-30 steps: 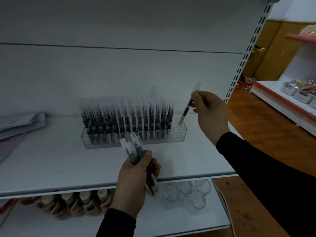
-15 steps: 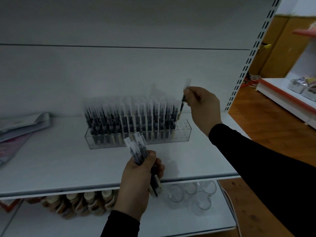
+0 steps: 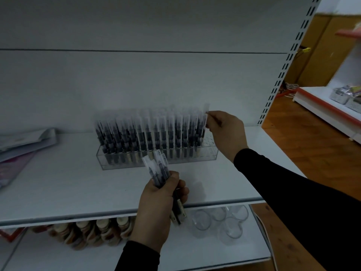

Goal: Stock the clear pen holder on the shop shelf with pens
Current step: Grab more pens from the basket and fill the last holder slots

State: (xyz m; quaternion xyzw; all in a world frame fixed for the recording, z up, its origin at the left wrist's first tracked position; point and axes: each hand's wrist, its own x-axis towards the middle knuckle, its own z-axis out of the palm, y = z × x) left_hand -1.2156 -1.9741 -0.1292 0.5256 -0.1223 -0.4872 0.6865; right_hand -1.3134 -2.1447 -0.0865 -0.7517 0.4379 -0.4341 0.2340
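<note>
Setting: white shop shelf (image 3: pixel 58 184), papers (image 3: pixel 25 141) lying at its far left, glass cups (image 3: pixel 220 222) on the shelf below.
Holder: we see the clear pen holder (image 3: pixel 156 156) mid-shelf, packed with sleeved pens except a few holes at its right end.
Left hand (image 3: pixel 158 200): fingers curl round a bundle of spare pens (image 3: pixel 158 169), in front of the holder.
Right hand (image 3: pixel 224 132): fingertips (image 3: pixel 210 119) pinch the top of one pen (image 3: pixel 204 126) standing at the last filled row.
Risk: we judge the pen may miss its hole or tip its neighbours, since they crowd closely.
</note>
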